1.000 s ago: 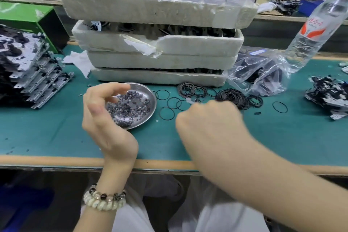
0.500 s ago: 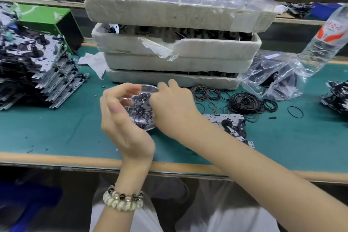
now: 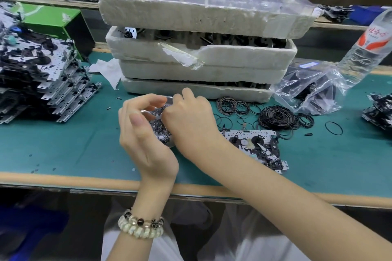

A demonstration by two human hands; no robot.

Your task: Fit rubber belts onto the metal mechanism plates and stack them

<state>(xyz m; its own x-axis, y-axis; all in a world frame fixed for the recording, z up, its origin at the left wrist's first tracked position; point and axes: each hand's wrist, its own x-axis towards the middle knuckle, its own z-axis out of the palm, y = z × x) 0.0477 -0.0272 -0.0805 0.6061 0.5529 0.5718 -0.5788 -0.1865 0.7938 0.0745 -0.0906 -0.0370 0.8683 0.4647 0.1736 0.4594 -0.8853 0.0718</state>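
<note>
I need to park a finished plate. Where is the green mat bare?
Widest bare mat, small specks aside: front left, between the stacked plates and the left hand. Another patch: front right, between the lone plate and the right-edge parts pile. Crowded: loose belts and bag before the foam trays.

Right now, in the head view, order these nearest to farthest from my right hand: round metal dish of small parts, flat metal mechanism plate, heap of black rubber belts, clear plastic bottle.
1. Round metal dish: under the right hand.
2. Flat metal mechanism plate: beside the wrist.
3. Heap of black rubber belts: farther right.
4. Clear plastic bottle: far right, back.
</note>
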